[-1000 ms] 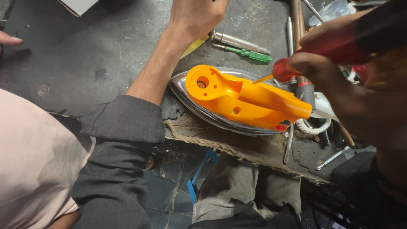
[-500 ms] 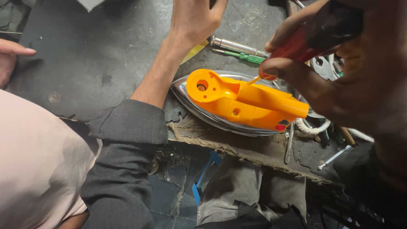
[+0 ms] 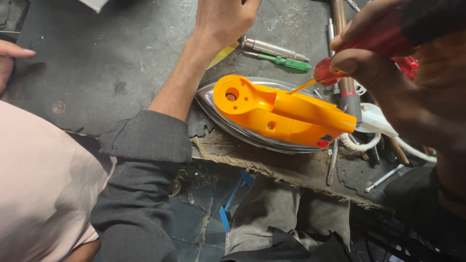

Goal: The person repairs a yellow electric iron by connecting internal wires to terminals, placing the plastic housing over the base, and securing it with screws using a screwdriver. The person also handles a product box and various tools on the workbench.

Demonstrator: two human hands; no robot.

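Head view, looking down at a dark, scuffed tabletop (image 3: pixel 97 58) with a ragged front edge. My right hand (image 3: pixel 388 82) fills the upper right corner, close to the camera. Its fingers (image 3: pixel 359 68) are clenched around a red-handled screwdriver (image 3: pixel 326 73). The thin yellowish shaft slants down and to the left from my fingers, and its tip meets the top of an orange clothes iron (image 3: pixel 286 119). My left hand is not in view.

The iron lies just below and to the left of my fingers, flat on its shiny metal soleplate (image 3: pixel 213 104). Its long axis runs left to right, dipping slightly to the right. The pointed nose is the end farthest from my fingers. The blunt rear end, where a white cord (image 3: pixel 376 121) comes out, sits directly beneath them. A round hole shows in the orange body at the nose end, with a smaller hole along the side.

A co-worker sits to the left of me. Their grey sleeve (image 3: pixel 145 145) and bare forearm reach up past the iron's nose, and that hand (image 3: pixel 225 19) rests on the tabletop beyond the iron, apart from it. Another hand (image 3: pixel 9 58) shows at the far left edge, well away from my fingers.

Beyond the iron, to the left of my fingers, lie a green screwdriver (image 3: pixel 284 61) and a silver metal tool (image 3: pixel 272 48). More small tools are scattered beneath my hand, but they are too jumbled to tell apart.
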